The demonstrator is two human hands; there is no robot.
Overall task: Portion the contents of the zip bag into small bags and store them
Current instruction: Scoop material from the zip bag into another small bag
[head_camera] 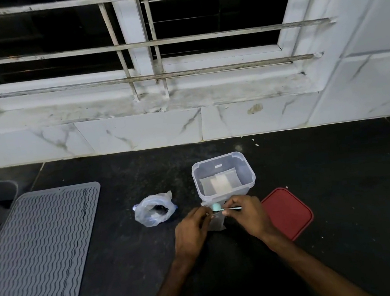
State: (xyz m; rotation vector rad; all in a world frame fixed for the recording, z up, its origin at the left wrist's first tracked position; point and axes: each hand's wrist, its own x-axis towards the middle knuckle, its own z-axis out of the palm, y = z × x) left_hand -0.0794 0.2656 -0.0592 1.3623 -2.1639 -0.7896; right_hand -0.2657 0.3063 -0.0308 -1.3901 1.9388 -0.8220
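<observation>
One grey mat [38,258] at left; red lid [289,212] at right; tub [223,176] (filled bags inside); zip bag [153,209] open beside it. Left hand [192,231] pinching small bag [217,221]; right hand [248,212] pinching spoon [221,207].

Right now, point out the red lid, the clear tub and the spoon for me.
red lid [289,212], head view, middle of its flat top.
clear tub [247,166], head view, its right wall.
spoon [216,206], head view, the pale blue bowl between the hands.
</observation>
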